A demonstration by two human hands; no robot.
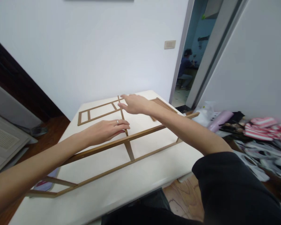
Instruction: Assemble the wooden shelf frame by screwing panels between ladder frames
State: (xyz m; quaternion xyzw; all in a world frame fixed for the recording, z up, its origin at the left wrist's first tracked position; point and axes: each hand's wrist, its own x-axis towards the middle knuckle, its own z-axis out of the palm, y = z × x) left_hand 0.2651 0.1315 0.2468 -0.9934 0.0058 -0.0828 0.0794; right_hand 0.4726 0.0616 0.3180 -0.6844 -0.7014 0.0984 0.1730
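Note:
A ladder-like wooden frame stands on its long edge along the near side of the white table. From its middle a thin wooden strip runs away toward the wall. My left hand, with a ring on one finger, closes over the strip's near part, close to the frame's upper rail; its thumb is hidden. My right hand is at the strip's far part, thumb and fingers apart beside it. Whether those fingertips touch the strip I cannot tell.
A second wooden frame lies flat at the far left of the table, and another wooden panel frame at the far right. Clothes and bags are piled on the right. Through the doorway a person sits in another room.

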